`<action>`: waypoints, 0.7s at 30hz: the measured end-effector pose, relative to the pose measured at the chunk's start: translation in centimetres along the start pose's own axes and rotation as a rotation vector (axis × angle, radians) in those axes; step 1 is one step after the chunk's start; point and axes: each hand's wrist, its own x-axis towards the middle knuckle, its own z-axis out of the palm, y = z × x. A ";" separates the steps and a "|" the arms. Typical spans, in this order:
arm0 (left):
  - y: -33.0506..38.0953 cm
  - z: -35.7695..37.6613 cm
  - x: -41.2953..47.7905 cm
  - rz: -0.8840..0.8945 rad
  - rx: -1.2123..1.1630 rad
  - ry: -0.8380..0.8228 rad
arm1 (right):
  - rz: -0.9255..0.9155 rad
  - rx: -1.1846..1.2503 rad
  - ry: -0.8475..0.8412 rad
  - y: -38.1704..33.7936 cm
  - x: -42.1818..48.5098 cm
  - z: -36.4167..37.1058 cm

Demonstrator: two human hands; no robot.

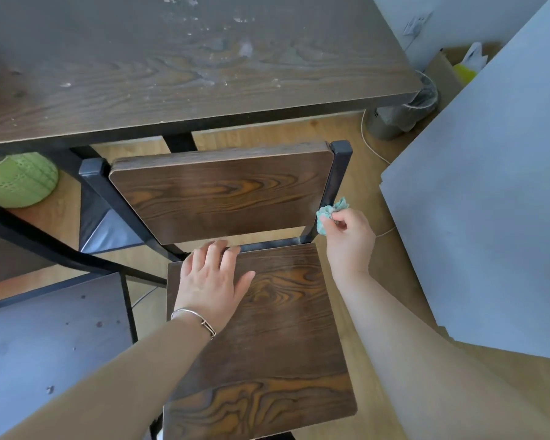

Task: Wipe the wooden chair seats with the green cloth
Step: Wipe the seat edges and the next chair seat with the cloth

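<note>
Fingers of the right hand [350, 236] are curled together around a bunched green cloth [329, 214], pinching it against the thumb. The cloth sits off the seat, pressed at the right side of the chair where the wooden backrest [223, 195] meets the black metal post [340, 173], just above the far right corner of the wooden chair seat [283, 328]. Whether the cloth touches the post or only the backrest's edge I cannot tell. The left hand [213, 281] lies flat on the far left part of that seat, fingers straight and slightly spread, their tips reaching the far edge, holding nothing. A thin silver bracelet [197, 319] circles the left wrist. The seat shows strong dark and orange grain and fills the near middle of the view. Beyond the backrest, at the far side, stands a dark wooden table [172, 74] with pale specks and smears on its top. Under the table at the far left sits a round pale green object [19, 179]. At the near left is a second, darker seat [51, 344] with a few small spots on it. A large grey board [489, 217] fills the right side, and a bin [407, 112] with a clear liner stands at the far right, by the table's corner, on the light wooden floor [378, 281].
</note>
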 end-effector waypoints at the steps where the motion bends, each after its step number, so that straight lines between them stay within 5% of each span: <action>1: -0.1 0.6 -0.2 -0.008 -0.006 -0.002 | 0.012 -0.007 -0.003 0.9 -0.3 0.6; 14: -1.5 7.7 -2.7 -0.135 -0.043 -0.159 | 0.189 -0.125 -0.144 9.0 -1.5 8.1; 21: -1.7 8.5 -4.2 -0.185 -0.058 -0.181 | -0.049 -0.390 -0.289 9.6 -2.9 7.6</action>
